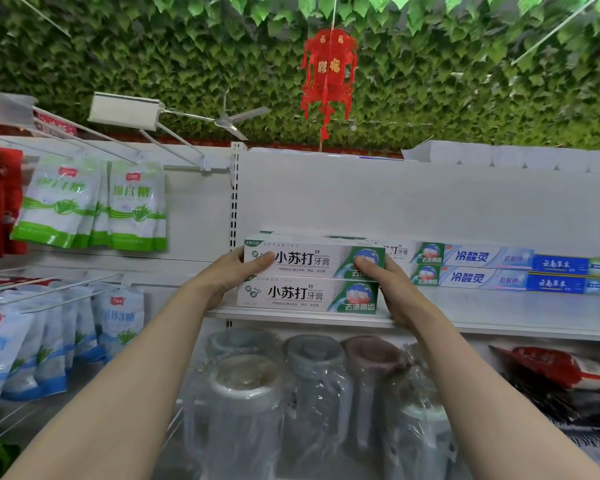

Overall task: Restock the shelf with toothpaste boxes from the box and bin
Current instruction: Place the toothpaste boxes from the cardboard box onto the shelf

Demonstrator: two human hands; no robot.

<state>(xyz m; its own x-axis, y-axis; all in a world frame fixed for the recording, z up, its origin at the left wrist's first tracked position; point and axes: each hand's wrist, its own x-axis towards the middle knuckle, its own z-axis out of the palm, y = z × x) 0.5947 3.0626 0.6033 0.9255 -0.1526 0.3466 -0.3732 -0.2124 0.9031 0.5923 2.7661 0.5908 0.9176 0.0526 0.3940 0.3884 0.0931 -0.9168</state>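
A white and green toothpaste box (312,260) lies on top of an identical box (305,295) at the left end of the white shelf (499,320). My left hand (232,275) grips the upper box's left end, thumb on its front. My right hand (392,289) grips its right end, thumb over the green tooth picture. More green-and-white boxes (420,253) sit behind and to the right, then light blue boxes (482,258) and dark blue boxes (568,266), each stacked two high. The supply box and bin are out of view.
Below the shelf stand plastic-wrapped jars with lids (312,382) and red packets (568,370). Sugar bags (94,206) hang on hooks at the left, blue bags (49,341) lower. A red lantern (329,81) hangs above under a leafy ceiling.
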